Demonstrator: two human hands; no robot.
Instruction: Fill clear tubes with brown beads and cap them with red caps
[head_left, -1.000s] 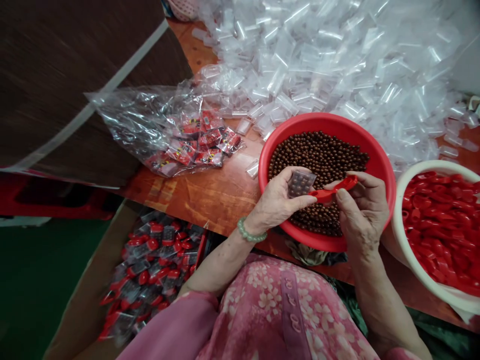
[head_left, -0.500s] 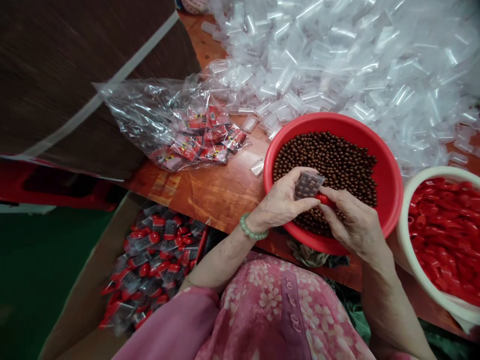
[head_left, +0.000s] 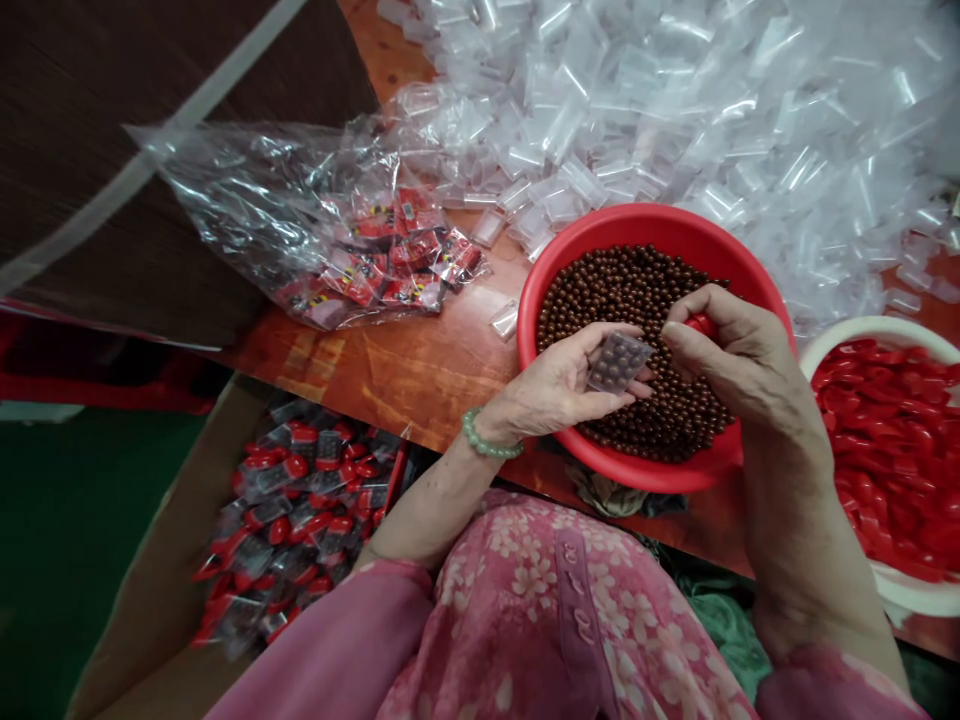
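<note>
My left hand (head_left: 564,385) pinches a small clear packet (head_left: 616,362) filled with brown beads, held over the near side of a red basin (head_left: 757,290) full of loose brown beads (head_left: 622,295). A green bead bracelet (head_left: 487,445) circles that wrist. My right hand (head_left: 731,355) is curled just right of the packet, fingers closed around a small red plastic scoop (head_left: 703,324), mostly hidden by the fingers.
A heap of empty clear packets (head_left: 675,110) covers the far table. A clear bag of red printed labels (head_left: 375,265) lies at left. A white basin of red scoops (head_left: 900,440) stands at right. A cardboard box of finished packs (head_left: 300,515) sits below the table edge.
My right hand has lifted from the near beads to beside the packet's upper right, the scoop now hidden in its fingers. The left hand keeps the packet in place.
</note>
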